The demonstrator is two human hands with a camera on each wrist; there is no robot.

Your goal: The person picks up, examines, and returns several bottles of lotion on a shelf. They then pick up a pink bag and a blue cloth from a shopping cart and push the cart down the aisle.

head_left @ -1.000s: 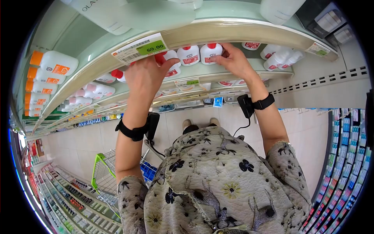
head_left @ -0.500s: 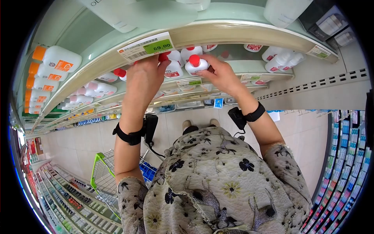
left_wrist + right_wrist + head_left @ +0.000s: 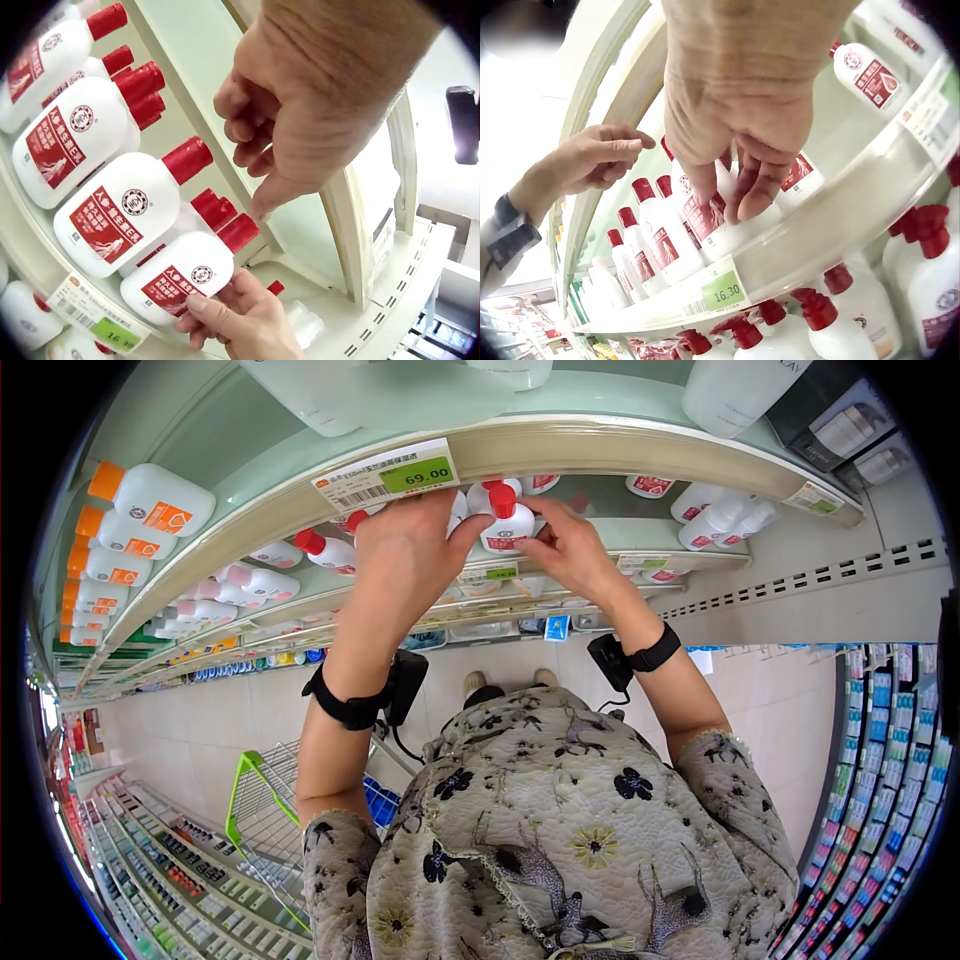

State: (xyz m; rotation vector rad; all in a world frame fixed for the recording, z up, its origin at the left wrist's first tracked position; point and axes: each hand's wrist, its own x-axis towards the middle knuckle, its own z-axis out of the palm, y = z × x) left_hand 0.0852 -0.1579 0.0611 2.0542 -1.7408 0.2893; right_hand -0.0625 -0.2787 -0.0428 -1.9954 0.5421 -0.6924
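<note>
My right hand (image 3: 572, 545) pinches a white lotion bottle (image 3: 508, 528) with a red cap and red label at the shelf's front edge. In the left wrist view, the right thumb (image 3: 206, 309) lies across the lower label of that bottle (image 3: 180, 277). My left hand (image 3: 408, 545) hovers just left of it, thumb toward the red cap, holding nothing. Its fingers are loosely curled in the left wrist view (image 3: 300, 120). More bottles of the same kind (image 3: 116, 214) stand in a row beside the held one.
Close above the hands runs an upper shelf edge (image 3: 600, 445) with a 69.00 price tag (image 3: 385, 478). Orange-capped bottles (image 3: 160, 500) stand on the left. Below are more shelves with red-capped bottles (image 3: 840, 330). A shopping cart (image 3: 265, 810) is behind at the left.
The right hand has brought the bottle left along the shelf front; it tipped forward midway and now stands more upright. My left hand has shifted right, toward this bottle.
</note>
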